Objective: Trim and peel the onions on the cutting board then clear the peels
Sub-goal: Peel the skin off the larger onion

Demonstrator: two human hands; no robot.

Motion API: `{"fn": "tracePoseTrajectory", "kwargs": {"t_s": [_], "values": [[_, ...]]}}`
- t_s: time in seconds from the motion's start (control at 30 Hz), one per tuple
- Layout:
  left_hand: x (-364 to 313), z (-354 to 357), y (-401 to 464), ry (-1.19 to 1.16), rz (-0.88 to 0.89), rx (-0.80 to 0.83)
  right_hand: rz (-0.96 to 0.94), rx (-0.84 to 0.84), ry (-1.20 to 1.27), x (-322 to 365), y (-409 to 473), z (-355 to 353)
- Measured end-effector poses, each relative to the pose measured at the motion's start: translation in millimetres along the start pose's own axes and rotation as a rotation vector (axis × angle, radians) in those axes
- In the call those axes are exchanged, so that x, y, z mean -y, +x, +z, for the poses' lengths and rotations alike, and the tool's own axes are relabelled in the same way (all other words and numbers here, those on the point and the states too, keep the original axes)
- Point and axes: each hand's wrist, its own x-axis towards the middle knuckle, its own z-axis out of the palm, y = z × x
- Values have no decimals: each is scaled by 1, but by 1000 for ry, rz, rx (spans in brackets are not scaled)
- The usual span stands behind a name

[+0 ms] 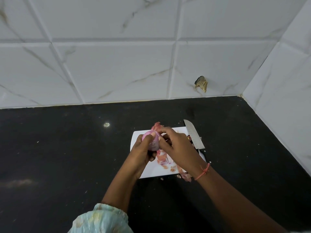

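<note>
Onion (152, 141) sits above the white cutting board (151, 172), gripped in the curled fingers of the left hand (140, 153). Right hand (178, 145) pinches a strip of peel (156, 126) at its top. Loose peels (162, 159) lie on the board; knife (193, 134) rests along the board's right edge.

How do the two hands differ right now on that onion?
The left hand wraps the onion from below, while the right hand comes from above and pinches at its skin. The right wrist wears a thread band; the left arm has a pale sleeve. Both are over the cutting board.
</note>
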Motion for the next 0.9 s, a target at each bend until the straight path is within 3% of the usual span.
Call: {"fn": "tracePoseTrajectory", "kwargs": {"t_s": [0.2,0.43,0.63,0.9], "values": [[2,3,0,63,13,-10,9,10,-106,-2,5,1],[0,-1,0,19,1,39,-9,-105,58,-7,0,2],[-6,-2,-2,29,21,52,-18,-89,128,-4,1,2],[-1,-4,-1,143,57,23,-61,-61,-137,1,2,2]]}}
